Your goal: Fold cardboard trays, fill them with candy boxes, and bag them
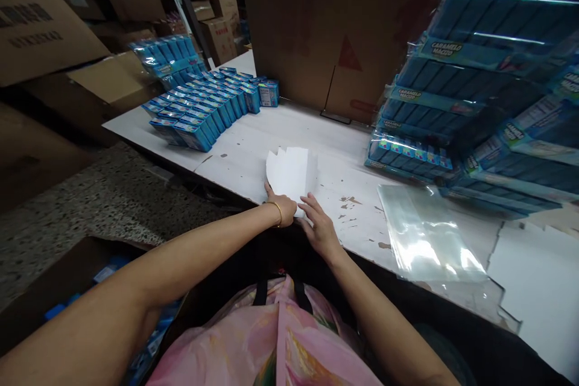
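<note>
A white piece of folded card [289, 172] with a notched far edge lies on the white-covered table in front of me, one side panel creased along its right. My left hand [283, 210], wearing a gold bangle on the wrist, is closed on the card's near left end. Against the near right corner, my right hand [320, 226] grips the card's edge between bent fingers and thumb. Part of the near end is hidden by my hands.
Rows of small blue boxes [203, 108] stand at the left. Stacked blue display packs [416, 102] rise at the right, beside clear plastic bags [429, 232]. A large brown carton [316, 24] backs the table [348, 169]. An open carton [85, 259] with blue boxes sits lower left.
</note>
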`<state>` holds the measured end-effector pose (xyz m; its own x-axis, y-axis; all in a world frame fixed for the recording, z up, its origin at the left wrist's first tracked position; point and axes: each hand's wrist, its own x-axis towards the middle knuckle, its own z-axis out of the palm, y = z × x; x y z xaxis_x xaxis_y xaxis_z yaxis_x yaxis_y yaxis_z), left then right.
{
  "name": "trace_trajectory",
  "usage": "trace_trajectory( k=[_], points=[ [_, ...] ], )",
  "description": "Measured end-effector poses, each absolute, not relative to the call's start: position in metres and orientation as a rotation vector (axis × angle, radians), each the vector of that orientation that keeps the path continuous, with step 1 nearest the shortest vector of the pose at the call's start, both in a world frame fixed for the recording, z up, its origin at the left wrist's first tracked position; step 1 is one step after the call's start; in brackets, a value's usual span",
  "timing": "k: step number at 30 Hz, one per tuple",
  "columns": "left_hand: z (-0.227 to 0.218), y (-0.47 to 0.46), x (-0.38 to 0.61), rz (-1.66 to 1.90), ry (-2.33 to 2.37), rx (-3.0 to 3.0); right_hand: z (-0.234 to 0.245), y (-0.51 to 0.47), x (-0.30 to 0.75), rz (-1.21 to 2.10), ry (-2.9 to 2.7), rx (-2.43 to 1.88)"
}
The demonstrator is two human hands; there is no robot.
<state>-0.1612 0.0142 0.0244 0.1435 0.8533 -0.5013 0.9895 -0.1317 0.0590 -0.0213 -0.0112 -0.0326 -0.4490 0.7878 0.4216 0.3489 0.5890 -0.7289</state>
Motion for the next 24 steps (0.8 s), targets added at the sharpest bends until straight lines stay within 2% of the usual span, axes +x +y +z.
trace_trajectory(
  k=[3, 7, 10, 12, 14, 17, 24],
  points=[
    [0.034, 0.01, -0.178, -0.509, 1.669, 1.986, -0.016, 0.009, -0.005, 0.696, -1.852, -1.01],
    [0.057, 0.016, -0.22, -0.136, 1.539, 2.081, 0.005, 0.075, 0.001, 0.54, -1.785, -1.171],
    [0.065, 0.053, -0.249, 0.242, 1.806, 2.18, 0.011, 0.135, -0.016, 0.5, -1.896, -1.49],
    [0.06, 0.09, -0.261, 0.434, 2.017, 2.036, 0.01, 0.167, -0.034, 0.607, -1.976, -1.761],
    [0.048, 0.126, -0.267, 0.465, 2.118, 1.755, 0.006, 0.187, -0.052, 0.751, -2.036, -1.914],
    [0.021, 0.152, -0.266, 0.418, 2.047, 1.602, -0.003, 0.188, -0.07, 0.825, -2.095, -1.903],
    [-0.015, 0.094, -0.265, 0.318, 1.795, 1.813, -0.019, 0.109, -0.074, 0.759, -2.24, -1.685]
  ],
)
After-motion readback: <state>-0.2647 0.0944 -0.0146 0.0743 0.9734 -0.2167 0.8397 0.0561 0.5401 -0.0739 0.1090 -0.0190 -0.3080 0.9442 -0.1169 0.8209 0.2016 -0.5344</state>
